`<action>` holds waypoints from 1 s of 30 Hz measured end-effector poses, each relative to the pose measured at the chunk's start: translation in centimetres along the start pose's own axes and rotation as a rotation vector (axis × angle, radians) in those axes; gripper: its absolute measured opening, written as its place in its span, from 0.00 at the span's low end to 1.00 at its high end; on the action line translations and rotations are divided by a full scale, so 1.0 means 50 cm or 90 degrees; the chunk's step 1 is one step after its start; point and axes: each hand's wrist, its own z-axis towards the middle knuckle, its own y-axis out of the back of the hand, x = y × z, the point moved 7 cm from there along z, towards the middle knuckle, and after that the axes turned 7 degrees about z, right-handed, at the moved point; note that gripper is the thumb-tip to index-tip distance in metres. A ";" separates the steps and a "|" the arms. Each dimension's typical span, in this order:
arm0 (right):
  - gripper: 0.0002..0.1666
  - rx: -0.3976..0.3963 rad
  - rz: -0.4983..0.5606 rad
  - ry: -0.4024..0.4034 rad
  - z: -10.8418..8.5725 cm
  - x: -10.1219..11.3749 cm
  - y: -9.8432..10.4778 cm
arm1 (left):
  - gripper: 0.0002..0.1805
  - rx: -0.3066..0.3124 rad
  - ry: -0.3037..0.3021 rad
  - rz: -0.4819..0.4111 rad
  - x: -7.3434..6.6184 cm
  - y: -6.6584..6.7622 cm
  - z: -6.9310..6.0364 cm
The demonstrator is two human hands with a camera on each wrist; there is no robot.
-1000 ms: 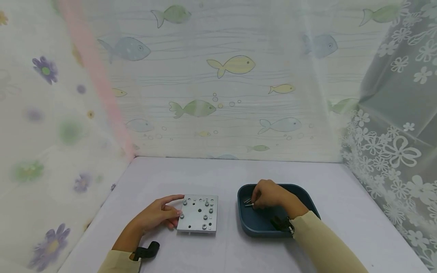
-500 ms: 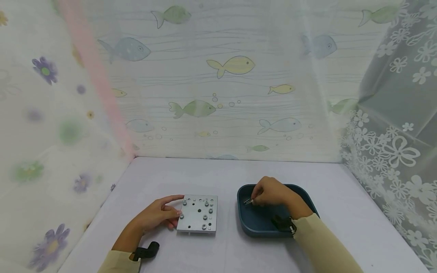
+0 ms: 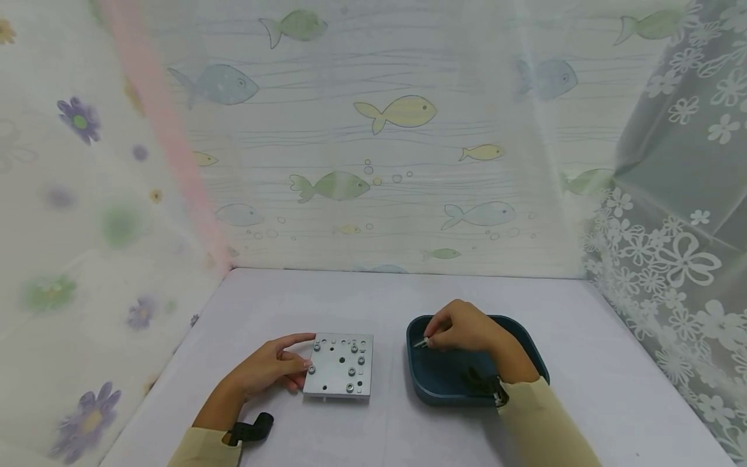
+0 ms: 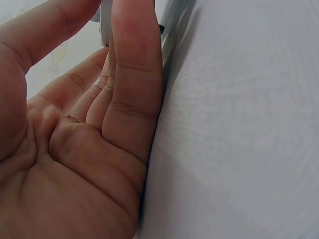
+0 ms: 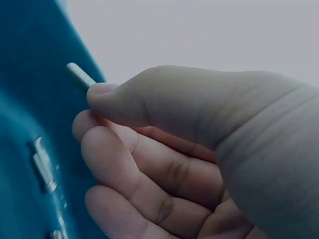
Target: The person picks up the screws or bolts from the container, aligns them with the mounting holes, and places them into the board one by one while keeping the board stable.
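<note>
A square silver metal plate (image 3: pixel 335 379), with holes and several socket-head screws standing in it, lies on the table. My left hand (image 3: pixel 264 368) holds its left side, thumb on the edge and index finger at the far corner. In the left wrist view only a sliver of the plate (image 4: pixel 105 25) shows between the fingers. Over the dark blue bin, my right hand (image 3: pixel 469 329) pinches a screw (image 5: pixel 79 74) between thumb and fingertips. Its threaded end sticks out; the head is hidden by the fingers. Below, more metal screws (image 5: pixel 44 164) lie in the bin.
The blue bin (image 3: pixel 455 399) stands on the white-covered table (image 3: pixel 327 295), right of the plate. Its raised rim surrounds the right hand's fingers. A fish-print curtain (image 3: pixel 397 155) hangs behind the table, with patterned sheets at both sides.
My right hand has risen slightly and shifted a little left inside the bin, turning the screw in its fingertips. The left hand and the plate have stayed in place.
</note>
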 end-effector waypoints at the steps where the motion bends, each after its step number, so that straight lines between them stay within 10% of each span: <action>1: 0.03 -0.003 0.005 0.004 -0.002 0.002 0.000 | 0.43 0.000 0.000 0.000 0.000 -0.001 0.000; 30: 0.03 0.010 -0.006 0.096 -0.004 0.124 -0.109 | 0.43 0.007 -0.002 0.015 -0.001 0.000 -0.001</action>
